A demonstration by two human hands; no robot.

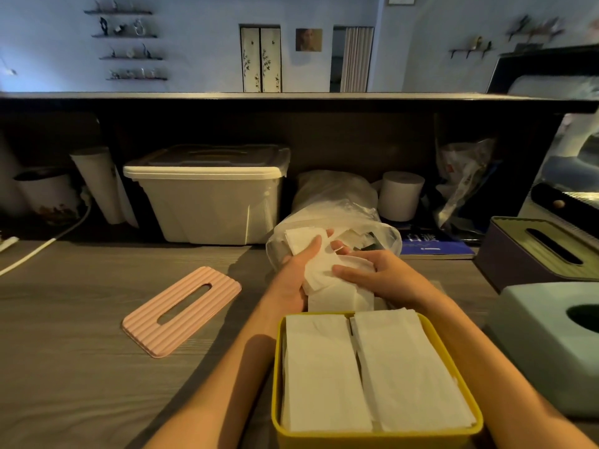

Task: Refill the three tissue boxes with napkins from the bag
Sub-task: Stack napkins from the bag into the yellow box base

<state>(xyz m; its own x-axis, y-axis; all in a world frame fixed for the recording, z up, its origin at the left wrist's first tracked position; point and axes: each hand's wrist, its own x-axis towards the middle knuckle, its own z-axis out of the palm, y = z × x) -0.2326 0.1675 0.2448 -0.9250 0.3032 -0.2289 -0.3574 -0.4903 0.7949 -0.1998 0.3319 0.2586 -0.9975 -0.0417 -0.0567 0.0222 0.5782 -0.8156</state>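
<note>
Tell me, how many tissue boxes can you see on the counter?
3. The open yellow box, filled with napkins, sits nearest the person. The pale green box is at the right edge. The dark box with a slotted lid stands behind that one. Others may lie outside the view.

Open desk [81, 367] on the left, with only the pink lid [181, 311] lying flat there, well apart from the yellow box [376, 377]. Between the lid and the box, a bare lane runs back toward the storage bin [207, 196]. Straight ahead it's tight: the plastic bag [334, 218] sits just behind the yellow box, both hands filling the gap. On the right it's crowded: the green box [544, 348] just beside the yellow one, the dark box [538, 251] behind it. The back is walled off under the shelf [291, 98] by bin, paper roll [400, 196] and bags.
</note>
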